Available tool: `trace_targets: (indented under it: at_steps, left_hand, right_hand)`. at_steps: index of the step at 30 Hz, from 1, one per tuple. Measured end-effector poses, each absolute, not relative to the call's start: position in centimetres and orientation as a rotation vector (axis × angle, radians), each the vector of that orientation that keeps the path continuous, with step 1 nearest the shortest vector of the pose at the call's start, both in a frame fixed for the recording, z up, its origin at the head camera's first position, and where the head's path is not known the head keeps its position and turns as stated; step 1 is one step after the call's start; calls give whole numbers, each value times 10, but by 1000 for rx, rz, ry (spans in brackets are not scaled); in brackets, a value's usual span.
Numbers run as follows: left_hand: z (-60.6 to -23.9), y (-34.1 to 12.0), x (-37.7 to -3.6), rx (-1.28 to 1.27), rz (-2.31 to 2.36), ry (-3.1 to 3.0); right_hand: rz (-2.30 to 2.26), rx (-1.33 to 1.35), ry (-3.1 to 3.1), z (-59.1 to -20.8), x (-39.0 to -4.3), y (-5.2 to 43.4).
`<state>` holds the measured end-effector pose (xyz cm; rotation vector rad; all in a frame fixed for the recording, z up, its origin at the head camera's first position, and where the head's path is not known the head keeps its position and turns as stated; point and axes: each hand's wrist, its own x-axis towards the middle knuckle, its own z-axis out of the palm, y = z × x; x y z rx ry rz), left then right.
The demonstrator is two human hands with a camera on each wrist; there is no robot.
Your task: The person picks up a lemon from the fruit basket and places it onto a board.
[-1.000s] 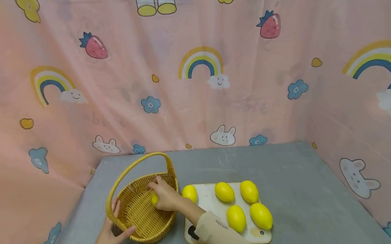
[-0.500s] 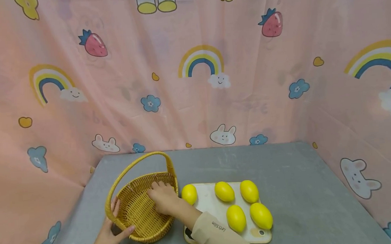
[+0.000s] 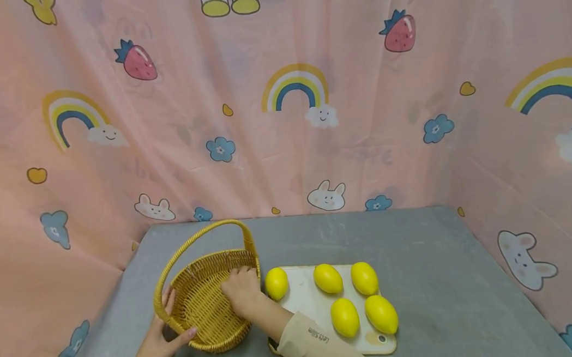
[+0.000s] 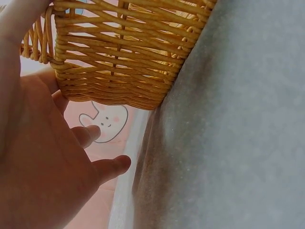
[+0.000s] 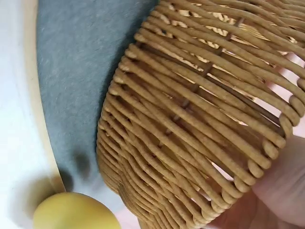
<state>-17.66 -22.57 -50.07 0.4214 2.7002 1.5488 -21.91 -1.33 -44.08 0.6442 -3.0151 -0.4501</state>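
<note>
A woven wicker basket [image 3: 210, 308] with a tall hoop handle stands tilted at the left of the table. My left hand [image 3: 155, 342] grips its near left rim, thumb over the edge and fingers outside; the left wrist view shows two fingers spread free of the weave [image 4: 119, 62]. Deep in the basket's right side is my right hand [image 3: 243, 290], fingers curled downward. The lemon it carried is hidden beneath the hand. In the right wrist view the basket wall [image 5: 190, 119] covers most of that hand [image 5: 281, 191].
Right of the basket lies a white cutting board [image 3: 302, 286] bearing several yellow lemons [image 3: 345, 317]. One lemon [image 3: 276, 283] sits at its left edge, close to the basket. A pink patterned curtain [image 3: 265, 163] encloses the grey table [image 3: 444, 278].
My right hand has lowered and turned inside the basket; the lemon visible in its fingers a second ago is now out of sight. My left hand keeps its place on the rim.
</note>
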Motion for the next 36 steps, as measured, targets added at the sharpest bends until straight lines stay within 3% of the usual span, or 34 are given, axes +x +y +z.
trace_targets:
  at_steps: [12,23,36]
  left_hand:
    - [-498,-223,-177,415,1561,2673]
    - [-498,-222,-177,410,1530,2700]
    - [-499,-224,-175,420,1536,2709]
  right_hand:
    - [587,1192,-2826,-418,-217,28]
    - [1144,1241,-2671,-399,-208,90]
    - [1100,1259,-2761,-411,-191,145]
